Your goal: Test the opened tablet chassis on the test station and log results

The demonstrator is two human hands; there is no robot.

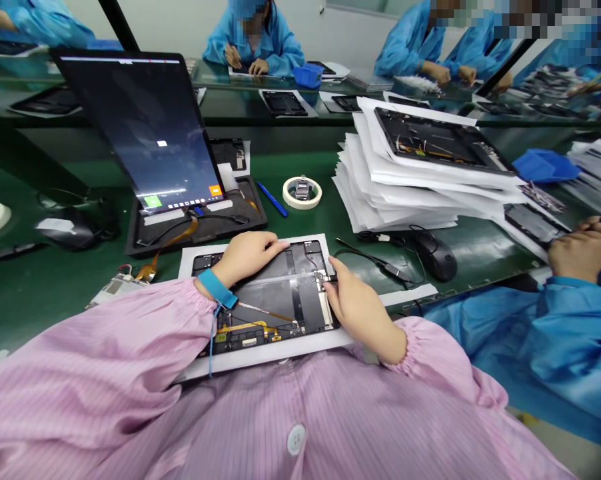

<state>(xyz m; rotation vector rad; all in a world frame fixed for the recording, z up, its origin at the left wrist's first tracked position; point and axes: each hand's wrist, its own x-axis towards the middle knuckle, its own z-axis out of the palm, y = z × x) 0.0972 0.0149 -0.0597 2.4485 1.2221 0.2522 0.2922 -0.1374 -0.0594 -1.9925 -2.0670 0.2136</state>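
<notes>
An opened tablet casing (273,293) lies on a white sheet (280,351) before me, showing dark battery cells, ribbon cables and small boards. My left hand (248,257) rests on its upper left part, fingers stretched out flat and the thumb apart. A blue wrist strap (217,288) circles that wrist. At the casing's right edge, my right hand (358,303) has thumb and index finger pinched beside a small circuit board; a bit of something dark shows between them, too small to name. Behind the casing a lit screen (145,127) leans upright in a black tray (260,220).
A tall stack of white sheets (360,180) carries another tablet casing (435,140). Near it lie a mouse (433,255), a black cable (395,272), a tape roll (289,199) and a blue pen (272,199). A co-worker's hand (583,250) is at right.
</notes>
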